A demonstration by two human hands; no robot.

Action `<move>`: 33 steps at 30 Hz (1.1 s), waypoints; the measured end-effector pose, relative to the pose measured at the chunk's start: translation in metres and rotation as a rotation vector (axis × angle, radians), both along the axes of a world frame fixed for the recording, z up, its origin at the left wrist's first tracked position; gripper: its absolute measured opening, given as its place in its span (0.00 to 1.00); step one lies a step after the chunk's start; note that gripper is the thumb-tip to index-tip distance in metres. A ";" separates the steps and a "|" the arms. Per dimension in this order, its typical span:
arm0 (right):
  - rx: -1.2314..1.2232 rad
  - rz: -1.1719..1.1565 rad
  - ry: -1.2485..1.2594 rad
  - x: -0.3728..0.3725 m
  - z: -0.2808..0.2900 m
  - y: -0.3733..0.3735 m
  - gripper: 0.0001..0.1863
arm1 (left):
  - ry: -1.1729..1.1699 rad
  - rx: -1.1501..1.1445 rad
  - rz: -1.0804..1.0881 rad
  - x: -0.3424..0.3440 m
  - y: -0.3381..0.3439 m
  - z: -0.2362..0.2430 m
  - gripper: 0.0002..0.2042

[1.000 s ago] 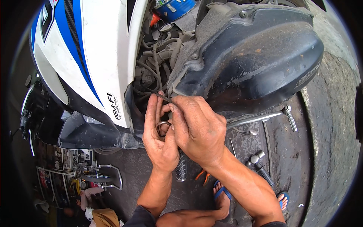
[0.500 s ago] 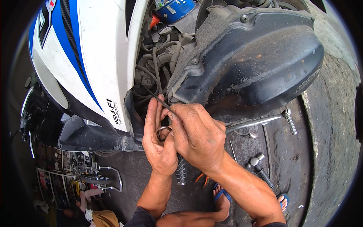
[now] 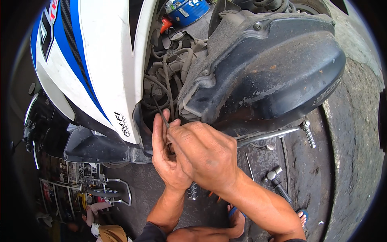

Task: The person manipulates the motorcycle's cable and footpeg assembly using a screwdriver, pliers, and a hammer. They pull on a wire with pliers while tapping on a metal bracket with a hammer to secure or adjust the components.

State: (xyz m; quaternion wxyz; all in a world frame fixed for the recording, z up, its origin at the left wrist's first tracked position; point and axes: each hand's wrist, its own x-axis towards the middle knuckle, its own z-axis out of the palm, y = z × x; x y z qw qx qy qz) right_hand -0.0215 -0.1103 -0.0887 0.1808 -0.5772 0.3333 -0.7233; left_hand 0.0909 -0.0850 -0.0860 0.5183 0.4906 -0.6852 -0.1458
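A white and blue scooter side (image 3: pixel 107 76) is standing at the left. The left hand (image 3: pixel 169 167) is making a half-curled cup, maybe steadying the thin dark stick (image 3: pixel 161 113), which is pointing at the hoses (image 3: pixel 188 64); whether the palm is holding anything, I cannot tell. The right hand (image 3: pixel 207 155) is pinching the stick firmly, likely for aiming it, near a big black cover (image 3: pixel 278 68)

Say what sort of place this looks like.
Probably a motorbike repair shop or its forecourt: a scooter with its engine hoses exposed, a hammer-like tool on the ground, and a blue drum beyond the engine.
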 end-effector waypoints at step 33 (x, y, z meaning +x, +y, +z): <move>0.009 0.213 -0.147 0.015 0.006 0.012 0.16 | 0.474 -0.087 -0.034 -0.011 0.004 0.001 0.25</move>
